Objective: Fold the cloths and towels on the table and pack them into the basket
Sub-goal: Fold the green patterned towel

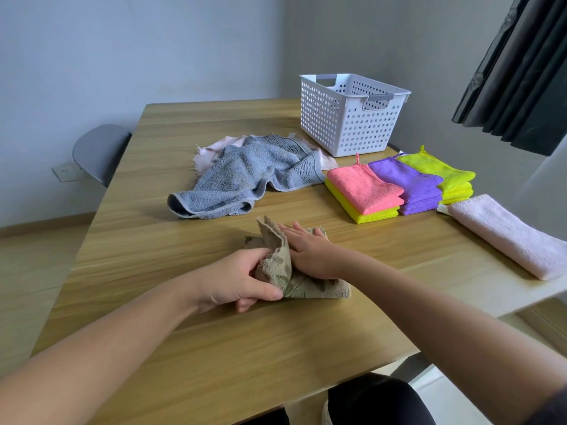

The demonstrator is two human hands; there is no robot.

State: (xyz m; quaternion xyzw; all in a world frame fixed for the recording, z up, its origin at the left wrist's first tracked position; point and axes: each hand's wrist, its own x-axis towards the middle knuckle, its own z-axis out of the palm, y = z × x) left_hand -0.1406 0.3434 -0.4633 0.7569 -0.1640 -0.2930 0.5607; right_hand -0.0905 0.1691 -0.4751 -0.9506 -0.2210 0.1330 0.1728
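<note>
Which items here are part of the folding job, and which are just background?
Job: beige cloth, gripped by left hand, pressed by right hand; blue towel; pink cloth under it; folded coloured cloths; folded pale towel; basket; table.
Background: chair; curtain; wall socket.

- pink towel (211, 151), far half of tabletop (184, 348): mostly covered by blue towel (245, 179); only its far fringe shows.
- folded pale towel (503, 234), right tabletop edge: near end cut by frame edge.
- basket (346, 124) floor: hidden behind its walls.
- left hand (236, 277) fingers (254, 256): tips buried in tan cloth (306, 286).
</note>
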